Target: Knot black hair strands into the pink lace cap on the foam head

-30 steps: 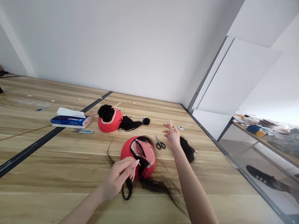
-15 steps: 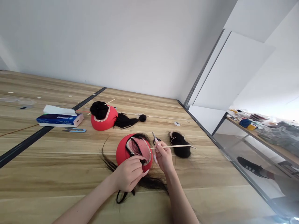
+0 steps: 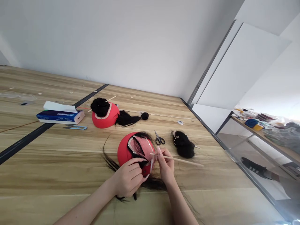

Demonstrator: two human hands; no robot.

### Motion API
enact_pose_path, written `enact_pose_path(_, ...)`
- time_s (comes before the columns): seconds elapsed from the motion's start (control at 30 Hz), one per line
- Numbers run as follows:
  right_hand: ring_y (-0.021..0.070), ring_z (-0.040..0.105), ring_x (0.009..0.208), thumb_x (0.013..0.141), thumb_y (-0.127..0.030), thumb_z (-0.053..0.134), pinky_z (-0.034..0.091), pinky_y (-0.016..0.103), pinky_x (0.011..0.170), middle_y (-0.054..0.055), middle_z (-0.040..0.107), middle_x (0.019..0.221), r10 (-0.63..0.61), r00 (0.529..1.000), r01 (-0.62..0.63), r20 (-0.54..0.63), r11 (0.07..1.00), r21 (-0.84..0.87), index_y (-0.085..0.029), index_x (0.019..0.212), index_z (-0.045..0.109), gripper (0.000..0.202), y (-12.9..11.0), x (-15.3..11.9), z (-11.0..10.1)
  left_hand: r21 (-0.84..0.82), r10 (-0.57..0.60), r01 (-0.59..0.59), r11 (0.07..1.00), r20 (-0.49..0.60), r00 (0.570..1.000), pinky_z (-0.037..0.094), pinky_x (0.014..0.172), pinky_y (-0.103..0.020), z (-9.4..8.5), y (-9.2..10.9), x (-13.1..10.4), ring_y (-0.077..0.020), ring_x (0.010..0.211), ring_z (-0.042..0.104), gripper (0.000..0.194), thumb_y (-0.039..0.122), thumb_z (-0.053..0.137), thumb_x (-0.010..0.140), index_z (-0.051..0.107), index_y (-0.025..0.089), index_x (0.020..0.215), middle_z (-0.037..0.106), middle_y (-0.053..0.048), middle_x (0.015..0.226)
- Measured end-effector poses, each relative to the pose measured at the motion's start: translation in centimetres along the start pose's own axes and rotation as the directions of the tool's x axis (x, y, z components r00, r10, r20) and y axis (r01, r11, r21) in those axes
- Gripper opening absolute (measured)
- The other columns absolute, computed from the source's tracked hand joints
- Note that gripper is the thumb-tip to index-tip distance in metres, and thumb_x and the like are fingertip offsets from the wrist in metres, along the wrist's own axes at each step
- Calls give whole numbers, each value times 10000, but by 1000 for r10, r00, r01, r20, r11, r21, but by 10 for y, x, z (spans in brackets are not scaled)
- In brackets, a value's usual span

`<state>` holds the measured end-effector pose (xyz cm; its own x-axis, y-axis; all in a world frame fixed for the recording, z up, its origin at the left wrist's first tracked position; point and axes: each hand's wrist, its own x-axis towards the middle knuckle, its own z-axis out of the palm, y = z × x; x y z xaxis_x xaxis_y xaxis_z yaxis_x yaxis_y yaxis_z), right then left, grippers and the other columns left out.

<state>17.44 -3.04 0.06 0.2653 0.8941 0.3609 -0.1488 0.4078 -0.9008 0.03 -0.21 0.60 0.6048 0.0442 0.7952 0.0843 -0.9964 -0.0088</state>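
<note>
A red dome-shaped form (image 3: 124, 149) lies on the wooden table, with a pink mesh patch (image 3: 146, 148) edged by a pale band and pins. Black hair hangs around it and across the mesh. My left hand (image 3: 130, 176) is closed on a strand of black hair at the patch's lower edge. Pinched in my right hand (image 3: 166, 162) is a thin wooden stick (image 3: 185, 161), its tip over the mesh close to my left fingertips. Black-handled scissors (image 3: 160, 140) lie just beyond my right hand.
A black hair bundle (image 3: 184, 145) lies to the right. Farther back are another red form (image 3: 106, 118) with hair, a tissue box (image 3: 57, 116) and a blue cutter (image 3: 78, 127). A person's shoe (image 3: 254, 167) shows at the right, below a cluttered shelf (image 3: 264, 132).
The stick has tilted, its tip now over the mesh and its far end lower. My right hand has moved closer to my left, uncovering the scissors. The view has shifted slightly.
</note>
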Motion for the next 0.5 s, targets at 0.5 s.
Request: enact_pose_path(0.5,135,569,620,908,-404,611,537,293,636,-5,560,670,74,997,-75,37,996,44,-206,770,704,259,-13,1,-3,51,-32,34,998,-34,999,558,905,-397,-1,3,-1,-117,562,430,246,44,520,824,521,166,610,515,10,568)
